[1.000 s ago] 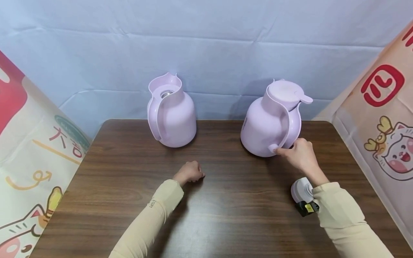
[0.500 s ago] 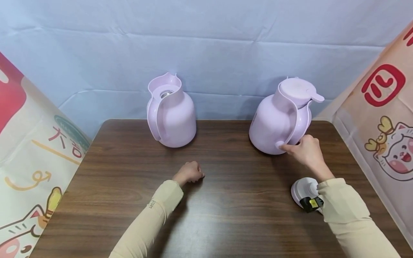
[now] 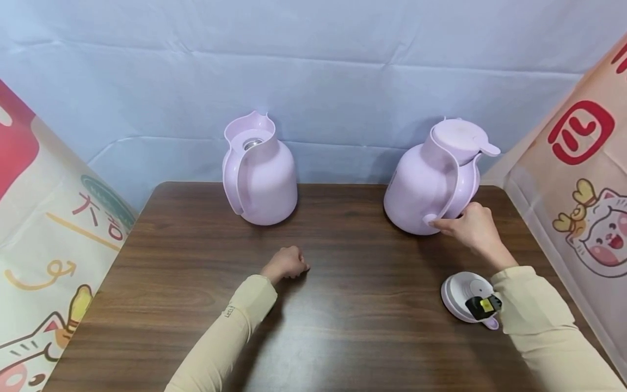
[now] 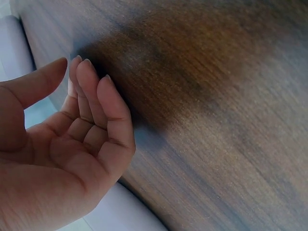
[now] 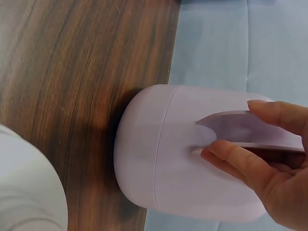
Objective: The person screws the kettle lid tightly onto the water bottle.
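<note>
My right hand is at the lower handle of the right lilac thermos jug. In the right wrist view, thumb and fingers pinch the handle from both sides. That jug stands upright with its lid on. The left lilac thermos jug has no lid, and its round metal mouth shows. My left hand rests near the middle of the table, its fingers loosely curled with nothing in them.
A loose lid lies underside up on the brown wooden table, below my right forearm. A black device with a yellow mark at the right wrist partly covers it. Pale cloth hangs behind the table.
The right jug has slid to the right along the table, my right hand moving with it. More of the loose lid shows as the forearm shifts. My left hand stays put.
</note>
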Demonstrator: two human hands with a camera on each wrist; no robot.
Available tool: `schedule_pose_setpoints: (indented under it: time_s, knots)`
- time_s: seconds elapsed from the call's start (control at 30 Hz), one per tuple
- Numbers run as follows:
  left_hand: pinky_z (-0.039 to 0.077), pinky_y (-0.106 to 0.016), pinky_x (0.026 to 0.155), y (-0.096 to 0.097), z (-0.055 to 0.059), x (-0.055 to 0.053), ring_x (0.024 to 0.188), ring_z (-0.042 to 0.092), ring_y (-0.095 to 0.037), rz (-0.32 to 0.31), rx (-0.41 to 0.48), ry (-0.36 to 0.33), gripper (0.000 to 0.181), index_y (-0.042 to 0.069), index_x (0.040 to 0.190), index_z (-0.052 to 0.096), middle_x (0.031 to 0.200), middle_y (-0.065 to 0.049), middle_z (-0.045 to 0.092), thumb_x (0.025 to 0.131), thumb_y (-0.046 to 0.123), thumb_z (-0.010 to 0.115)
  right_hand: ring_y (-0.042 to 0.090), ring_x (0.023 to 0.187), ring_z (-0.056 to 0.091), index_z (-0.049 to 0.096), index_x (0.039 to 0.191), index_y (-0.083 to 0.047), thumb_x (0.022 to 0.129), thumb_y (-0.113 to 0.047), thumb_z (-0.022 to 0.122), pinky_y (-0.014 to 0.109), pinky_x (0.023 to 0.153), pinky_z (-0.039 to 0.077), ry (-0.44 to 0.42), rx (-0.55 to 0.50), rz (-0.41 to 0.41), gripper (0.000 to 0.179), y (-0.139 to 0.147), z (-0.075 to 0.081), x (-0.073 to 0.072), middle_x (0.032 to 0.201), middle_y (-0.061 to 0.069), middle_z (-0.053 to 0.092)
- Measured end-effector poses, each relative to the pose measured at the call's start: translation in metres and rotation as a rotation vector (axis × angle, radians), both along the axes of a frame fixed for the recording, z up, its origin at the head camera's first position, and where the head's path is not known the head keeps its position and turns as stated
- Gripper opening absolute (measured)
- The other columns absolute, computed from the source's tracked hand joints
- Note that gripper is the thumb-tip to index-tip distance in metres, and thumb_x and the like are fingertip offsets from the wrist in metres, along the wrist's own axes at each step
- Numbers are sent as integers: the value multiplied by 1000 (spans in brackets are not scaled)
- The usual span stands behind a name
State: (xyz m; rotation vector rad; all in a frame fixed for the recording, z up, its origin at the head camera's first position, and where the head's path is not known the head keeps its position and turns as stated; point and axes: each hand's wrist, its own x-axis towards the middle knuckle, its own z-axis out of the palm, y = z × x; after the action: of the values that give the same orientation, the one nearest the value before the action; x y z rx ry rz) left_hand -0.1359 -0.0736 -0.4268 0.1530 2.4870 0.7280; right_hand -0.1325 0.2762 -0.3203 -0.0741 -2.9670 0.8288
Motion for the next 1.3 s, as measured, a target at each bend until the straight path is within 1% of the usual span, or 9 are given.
schedule_pose_setpoints:
  time_s: [0.27,0.33,0.5,0.67,0.77,0.93,1.03,1.2,1.3]
  knots:
    - [37,-22,44,0,-3,0,47,48,-12,7,7,17,26,11,63,52,52,1,51,85,20,62,31,67,52,61,77,8,71,-34,75,34,54,38,-11,11,-6,45,11,0,-1,60,7,61]
    - [36,-22,44,0,-3,0,46,48,-12,3,4,26,26,11,63,52,53,1,51,85,20,62,32,68,52,61,78,9,71,-34,75,34,55,38,-6,18,-11,46,14,0,-2,62,9,61]
    - [36,-22,44,0,-3,1,46,47,-11,-1,2,33,26,11,63,52,53,1,51,85,21,62,30,69,53,61,81,10,72,-38,75,33,55,39,-36,3,-36,50,21,0,-3,65,11,62]
    - [36,-22,44,0,-3,1,46,46,-10,-2,4,32,28,12,61,51,52,2,51,85,20,62,28,68,53,61,80,10,71,-40,74,32,55,39,-53,6,-49,52,29,0,-3,64,11,62]
    - [35,-21,44,0,-3,1,45,46,-9,-3,7,35,28,13,60,50,52,2,50,85,20,62,22,66,55,63,81,10,71,-39,74,30,54,39,-64,2,-51,52,33,1,-4,61,9,64]
    - [35,-21,44,-1,-3,2,45,46,-9,1,19,48,28,13,60,50,51,3,49,84,19,62,10,63,55,63,87,9,73,-39,73,27,53,39,-105,-31,-49,51,41,2,-6,61,6,66]
    - [35,-21,44,-1,-3,2,45,46,-9,4,22,52,28,13,61,49,51,3,49,84,18,62,13,64,54,63,86,8,73,-41,73,28,52,39,-114,-29,-56,52,46,1,-7,61,6,66]
    - [36,-21,46,-1,-2,3,46,48,-10,13,24,47,29,13,59,48,50,3,49,84,18,62,24,67,50,61,84,10,73,-38,74,31,52,39,-84,-16,-59,51,55,-1,-8,68,13,64]
    - [37,-21,46,-1,-2,3,47,49,-10,19,24,45,29,13,59,48,50,3,49,84,18,62,25,67,49,61,84,11,72,-37,75,31,53,39,-74,-19,-60,51,59,-2,-8,71,14,63]
